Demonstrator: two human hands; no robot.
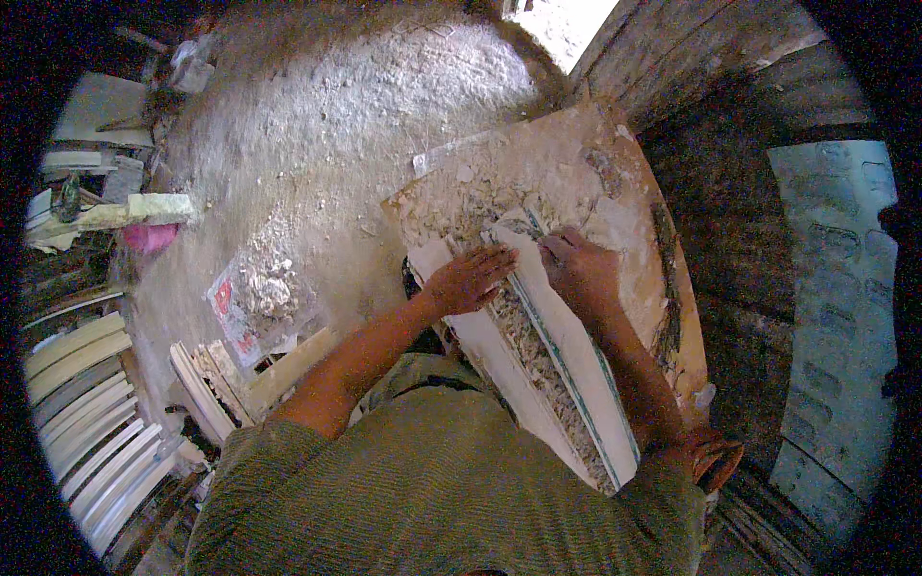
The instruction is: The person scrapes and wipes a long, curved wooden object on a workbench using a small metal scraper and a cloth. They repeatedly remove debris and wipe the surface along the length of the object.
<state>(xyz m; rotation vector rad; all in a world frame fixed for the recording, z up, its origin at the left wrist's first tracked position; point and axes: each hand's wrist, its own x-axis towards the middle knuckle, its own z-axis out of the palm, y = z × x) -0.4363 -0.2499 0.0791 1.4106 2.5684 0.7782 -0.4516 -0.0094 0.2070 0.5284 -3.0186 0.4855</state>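
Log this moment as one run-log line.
left hand: flat on plaster moulding | right hand: pressing moulding's upper end | support: dusty board | nearby: stacked mouldings

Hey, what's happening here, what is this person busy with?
A person bends over a long white plaster moulding lying on a dusty board. The left hand lies flat on its upper end, fingers spread. The right hand presses on the strip's edge beside it; whether it grips a tool cannot be told. Plaster crumbs cover the board's far end. More finished mouldings are stacked at the left.
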